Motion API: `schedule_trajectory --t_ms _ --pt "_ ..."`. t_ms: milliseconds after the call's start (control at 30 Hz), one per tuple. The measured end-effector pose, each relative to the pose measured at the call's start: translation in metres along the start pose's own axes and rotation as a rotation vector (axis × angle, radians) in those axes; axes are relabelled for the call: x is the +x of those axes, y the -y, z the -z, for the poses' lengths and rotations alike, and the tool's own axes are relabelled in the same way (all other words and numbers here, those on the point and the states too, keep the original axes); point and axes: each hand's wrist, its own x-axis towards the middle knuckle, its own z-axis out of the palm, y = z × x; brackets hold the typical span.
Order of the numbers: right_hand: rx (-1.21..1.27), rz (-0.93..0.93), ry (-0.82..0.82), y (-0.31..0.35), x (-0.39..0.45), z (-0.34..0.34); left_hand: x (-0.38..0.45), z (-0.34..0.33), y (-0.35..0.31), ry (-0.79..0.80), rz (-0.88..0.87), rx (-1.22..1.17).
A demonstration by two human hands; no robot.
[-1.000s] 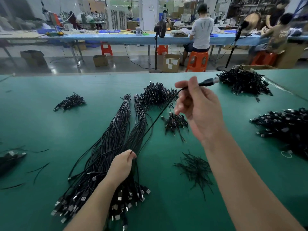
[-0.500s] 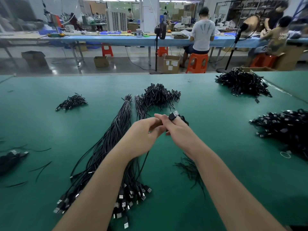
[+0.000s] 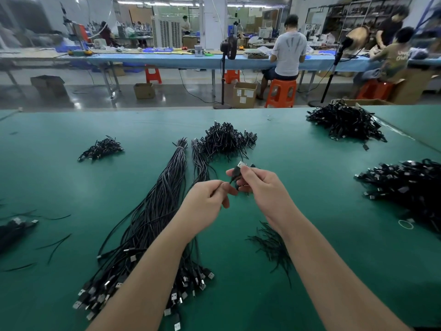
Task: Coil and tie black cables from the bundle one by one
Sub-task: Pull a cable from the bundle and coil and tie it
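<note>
A long bundle of black cables (image 3: 152, 216) lies on the green table (image 3: 334, 271), its USB plugs fanned out near the front edge. Both hands are raised above the table's middle, close together. My right hand (image 3: 265, 194) pinches one black cable (image 3: 236, 173) just below its USB plug, which sticks up past the fingers. My left hand (image 3: 207, 201) pinches the same cable a little lower, fingers curled. The rest of that cable is hidden behind my hands and left forearm.
Black twist ties (image 3: 272, 244) lie scattered under my right forearm. Heaps of coiled cables sit at the far centre (image 3: 224, 139), far right (image 3: 346, 123), right edge (image 3: 410, 182) and far left (image 3: 101, 149). Loose ties (image 3: 55, 244) lie at left. People work at a blue bench (image 3: 167, 59) behind.
My right hand drew the cable's plug end back from far right to the middle. My left hand rose off the bundle and met it, and the two now hold the cable together.
</note>
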Motion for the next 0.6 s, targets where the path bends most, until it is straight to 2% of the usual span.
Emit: schedule_trajectory --t_ms 133,333,467,533,600 --pt "0.118 -0.024 0.003 0.001 -0.001 -0.001 -0.002 -0.005 -0.001 0.103 0.049 -0.149" --pt "0.083 -0.006 0.029 -0.005 -0.001 0.001 -0.008 -0.005 -0.006 0.183 0.088 -0.265" --pt "0.076 -0.046 0.012 -0.009 0.001 0.002 -0.01 -0.006 -0.008 0.073 0.067 -0.236" --pt "0.04 -0.176 0.006 -0.011 0.0 0.003 -0.01 -0.004 -0.009 -0.048 0.038 -0.253" --pt "0.003 -0.4 0.167 -0.017 -0.006 0.002 -0.009 -0.002 -0.012 -0.148 -0.025 -0.31"
